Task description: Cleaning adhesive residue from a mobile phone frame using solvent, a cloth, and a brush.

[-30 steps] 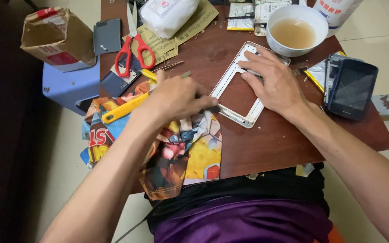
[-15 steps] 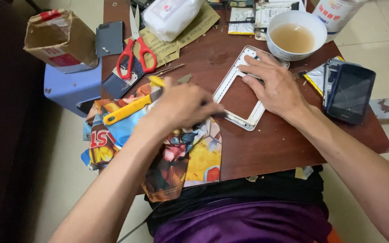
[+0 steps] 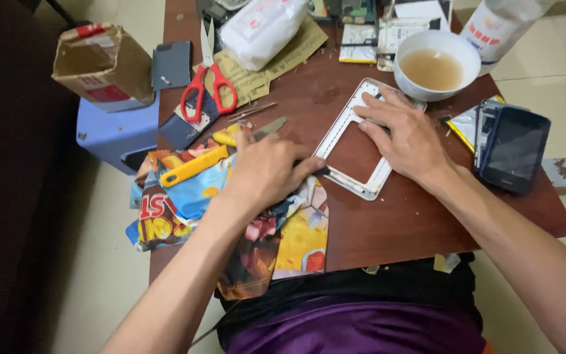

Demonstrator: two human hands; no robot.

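White plastic, a phone frame (image 3: 355,141) lies flat near the middle of the brown surface (image 3: 427,229), seen from the head camera. Both hands work on it: the right hand (image 3: 406,134) is spread open and presses down on the frame's upper right side, while the left hand (image 3: 266,167) is clenched around a thin dark tool (image 3: 319,172) whose tip touches the frame's lower left edge. Under the left wrist lies a colourful printed cloth (image 3: 230,216) with a yellow-handled tool (image 3: 194,165) on it. Red scissors (image 3: 207,88) rest further back, a bowl (image 3: 437,65) of brownish liquid sits just beyond the frame, and a dark phone (image 3: 515,147) lies to the right.
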